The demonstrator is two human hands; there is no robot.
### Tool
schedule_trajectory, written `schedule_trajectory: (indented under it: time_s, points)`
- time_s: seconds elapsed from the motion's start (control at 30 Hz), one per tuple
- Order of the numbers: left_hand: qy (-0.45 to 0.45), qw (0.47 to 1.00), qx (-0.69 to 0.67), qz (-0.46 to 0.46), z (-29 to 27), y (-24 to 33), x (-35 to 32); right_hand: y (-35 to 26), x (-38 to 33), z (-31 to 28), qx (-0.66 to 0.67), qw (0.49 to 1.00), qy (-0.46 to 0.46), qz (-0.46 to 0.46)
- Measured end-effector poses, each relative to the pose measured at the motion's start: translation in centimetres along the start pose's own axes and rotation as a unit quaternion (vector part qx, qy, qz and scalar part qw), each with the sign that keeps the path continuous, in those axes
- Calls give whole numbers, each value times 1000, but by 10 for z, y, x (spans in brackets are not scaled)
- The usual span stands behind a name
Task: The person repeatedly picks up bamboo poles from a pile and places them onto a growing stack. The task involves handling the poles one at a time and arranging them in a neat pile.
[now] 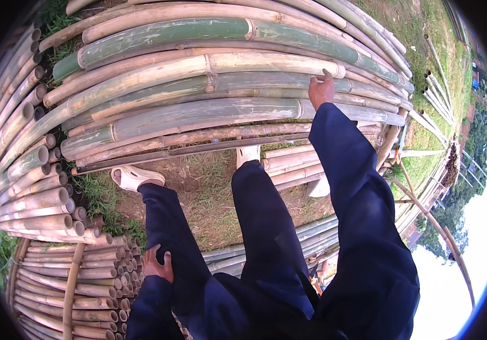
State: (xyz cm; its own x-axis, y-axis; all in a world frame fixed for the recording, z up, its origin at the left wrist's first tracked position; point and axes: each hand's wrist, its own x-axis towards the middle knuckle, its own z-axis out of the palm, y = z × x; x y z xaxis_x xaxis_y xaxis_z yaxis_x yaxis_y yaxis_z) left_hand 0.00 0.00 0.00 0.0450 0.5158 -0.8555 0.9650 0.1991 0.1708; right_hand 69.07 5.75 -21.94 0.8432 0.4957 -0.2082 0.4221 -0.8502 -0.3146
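Observation:
My right hand (321, 89) reaches forward and rests on a long pale bamboo pole (198, 71) in the stack of poles ahead; its fingers lie on the pole, and a closed grip is not visible. My left hand (158, 263) rests flat on my left thigh, fingers apart, holding nothing. Both arms are in dark blue sleeves. My legs in dark blue trousers stand on the grass, with a white sandal (132, 177) on the left foot and another white sandal (247, 153) on the right.
A big stack of green and tan bamboo poles (209, 113) lies across the front. More pole bundles with cut ends (39, 198) sit at the left and lower left (96, 283). Thin poles (289, 164) lie by my right foot. Grass and bare soil (209, 192) underfoot.

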Motion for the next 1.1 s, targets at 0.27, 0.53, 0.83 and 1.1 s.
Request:
schedule_trajectory:
  time_s: [0.27,0.53,0.83,1.1]
  points:
    - [13,996,84,-19,31,62,1,209,156,-13,50,987,-4,154]
    - [-42,987,115,-108,39,86,-6,254,181,-1,277,930,-92,222]
    - [-30,993,54,-98,19,50,-5,145,103,-24,323,930,-127,123]
    - [-40,997,4,-70,-6,1,-8,-114,-73,52,416,849,-306,109]
